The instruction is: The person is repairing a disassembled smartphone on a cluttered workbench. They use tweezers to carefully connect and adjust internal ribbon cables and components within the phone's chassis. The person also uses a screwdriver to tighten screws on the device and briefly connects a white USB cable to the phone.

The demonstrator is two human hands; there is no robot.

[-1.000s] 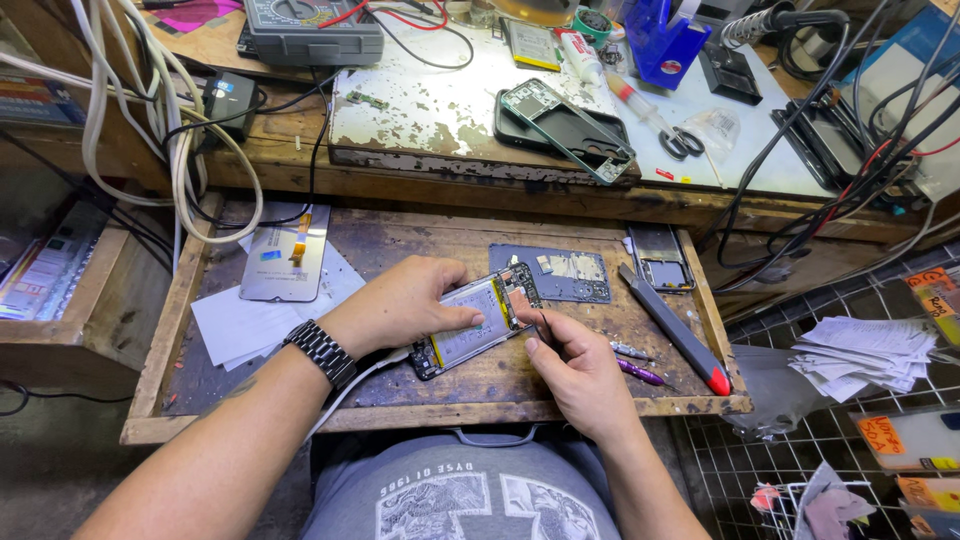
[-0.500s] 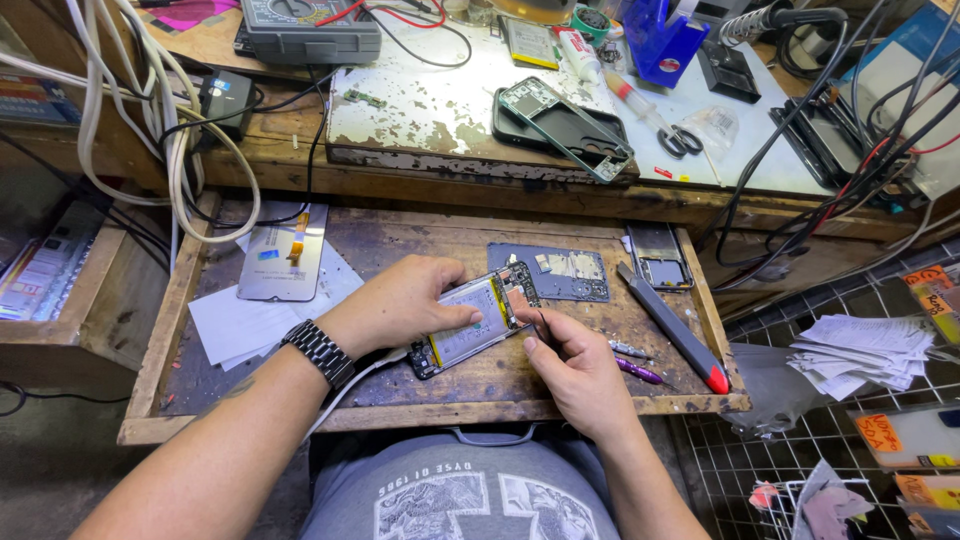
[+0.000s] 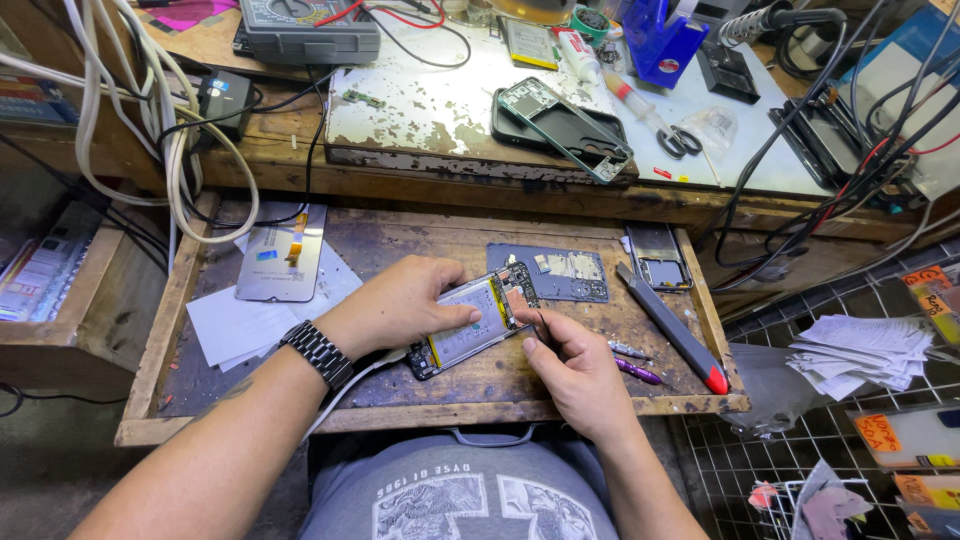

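Opened smartphone point(image 3: 470, 330), back cover off and battery showing, lies tilted on the pulled-out wooden drawer point(image 3: 420, 390), near its middle. Left hand point(image 3: 405, 300) rests flat on its nine-o'clock end, fingers curled over the battery, pressing it down; right hand point(image 3: 575, 365), at four o'clock from it, pinches thin tweezers point(image 3: 541, 328) shut against its circuit board. Red-tipped utility knife point(image 3: 672, 330) lies at three o'clock, well apart.

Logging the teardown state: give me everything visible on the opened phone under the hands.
The opened phone lies flat and slanted on the pull-out wooden tray, back cover off. A pale battery fills most of its dark frame; circuit boards show at the upper right end. The left hand presses on it from above. The right hand holds a thin dark tool at its right edge. A white cable runs to its lower left end.
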